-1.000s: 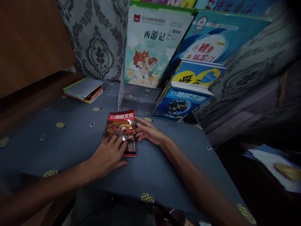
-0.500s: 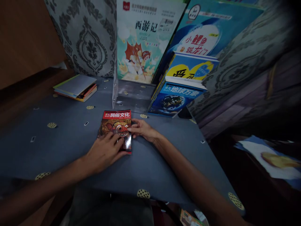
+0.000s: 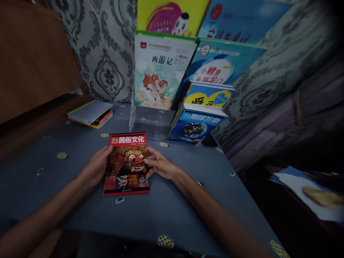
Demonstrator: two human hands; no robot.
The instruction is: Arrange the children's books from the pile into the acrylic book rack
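A book [image 3: 127, 163] with a red title band and a painted mask on its cover is held between my two hands, face up and tilted slightly towards me over the table. My left hand [image 3: 98, 164] grips its left edge, thumb on the cover near the upper corner. On the opposite edge, my right hand [image 3: 160, 164] pinches the book, thumb on the front. Fingers behind the book are hidden. Beyond it stands a clear book rack [image 3: 152, 130] with an open slot at the lower left, beside a blue book with a globe [image 3: 195, 125].
Several picture books fill the rack's upper tiers, among them a pale green one [image 3: 161, 71] and a teal one [image 3: 215, 64]. A small stack of books [image 3: 91, 113] lies at the back left of the grey-blue tablecloth [image 3: 67, 197]. Papers [image 3: 309, 193] lie off to the right.
My left hand has moved off the cover's front to the book's left edge. The book is lifted nearer, its whole cover now showing. The view has tilted up, revealing more of the rack.
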